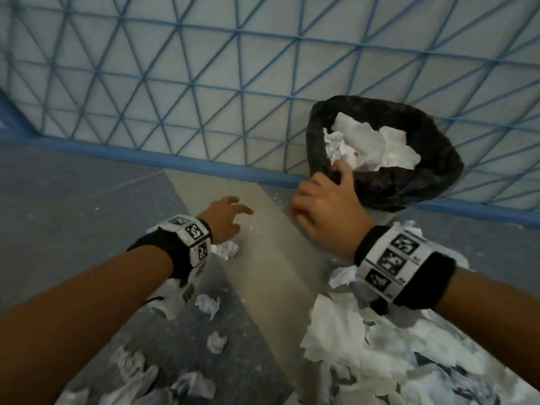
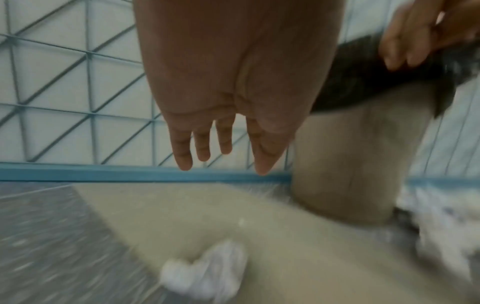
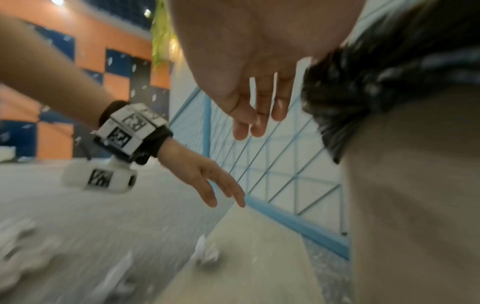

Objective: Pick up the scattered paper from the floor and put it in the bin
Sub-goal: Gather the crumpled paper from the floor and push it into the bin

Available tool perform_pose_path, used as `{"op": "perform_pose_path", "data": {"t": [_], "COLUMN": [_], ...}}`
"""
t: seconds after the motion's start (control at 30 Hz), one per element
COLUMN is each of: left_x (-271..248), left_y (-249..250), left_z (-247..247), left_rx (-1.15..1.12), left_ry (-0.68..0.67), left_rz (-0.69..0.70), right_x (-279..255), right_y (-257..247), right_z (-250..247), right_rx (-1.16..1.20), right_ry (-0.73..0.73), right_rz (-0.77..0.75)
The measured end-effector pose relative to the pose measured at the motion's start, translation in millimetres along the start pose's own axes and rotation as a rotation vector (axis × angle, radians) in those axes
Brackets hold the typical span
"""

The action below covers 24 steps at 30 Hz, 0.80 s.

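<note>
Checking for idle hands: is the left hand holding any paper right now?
No. The left hand hangs with fingers straight and spread, empty, above a crumpled paper ball that lies on the floor.

White crumpled paper (image 1: 371, 144) fills the black-lined bin (image 1: 432, 171); behind it at twelve o'clock, a pale wall (image 1: 175, 83) carries blue triangular gridlines. Grey floor (image 1: 73, 200), beige strip (image 1: 263, 244). Black wristbands (image 1: 420, 276) bear black-and-white markers.

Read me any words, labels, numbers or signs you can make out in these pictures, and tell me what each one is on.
No readable words, numbers or brand names.
Left wristband: black-and-white square code markers only, no letters.
Right wristband: the same kind of markers; small print beside them is too blurred to read.
Papers on the floor: grey marks, too blurred to read.
Bin: no label visible.
</note>
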<state>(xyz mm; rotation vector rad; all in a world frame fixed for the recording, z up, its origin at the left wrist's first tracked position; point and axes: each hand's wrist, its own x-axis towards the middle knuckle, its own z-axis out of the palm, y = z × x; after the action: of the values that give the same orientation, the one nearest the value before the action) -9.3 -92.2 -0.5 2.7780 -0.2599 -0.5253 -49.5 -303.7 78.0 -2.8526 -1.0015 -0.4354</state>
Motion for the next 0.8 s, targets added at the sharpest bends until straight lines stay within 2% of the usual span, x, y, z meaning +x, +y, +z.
{"op": "perform_pose_path", "data": {"t": [0.1,0.2,0.27,0.3,0.33,0.37,0.5,0.6,0.63,0.7,0.8], "left_x": [-2,-5,-8,-11,-14,-18,-48,-79,-91,-114,-152], "left_y": [-25,-28,-30,-31,-33,-35,-52,-77,-86,-105,-121], "left_z": [40,63,72,74,76,76,62,50,47,44,47], "left_rx": [0.144,0.172,0.216,0.232,0.228,0.2,-0.078,-0.269,-0.286,-0.285,-0.298], "left_ry": [-0.154,-0.209,-0.233,-0.237,-0.227,-0.204,-0.066,0.002,0.007,-0.001,-0.025], "left_rz": [-0.076,-0.123,-0.106,-0.095,-0.088,-0.083,-0.075,-0.131,-0.16,-0.217,-0.26], "right_x": [-4,-13,-19,-23,-25,-27,-33,-34,-33,-31,-29], "right_y": [-29,-58,-77,-86,-95,-104,-134,-147,-149,-149,-148], "right_z": [35,69,91,99,104,110,137,140,141,145,156], "right_rx": [-0.029,0.103,0.277,0.344,0.381,0.375,0.322,0.281,0.249,0.298,0.321], "right_ry": [-0.086,-0.259,-0.471,-0.644,-0.793,-0.882,-0.875,-0.896,-0.897,-0.852,-0.705], "right_rz": [-0.147,-0.187,-0.165,-0.144,-0.142,-0.173,-0.355,-0.406,-0.465,-0.471,-0.469]}}
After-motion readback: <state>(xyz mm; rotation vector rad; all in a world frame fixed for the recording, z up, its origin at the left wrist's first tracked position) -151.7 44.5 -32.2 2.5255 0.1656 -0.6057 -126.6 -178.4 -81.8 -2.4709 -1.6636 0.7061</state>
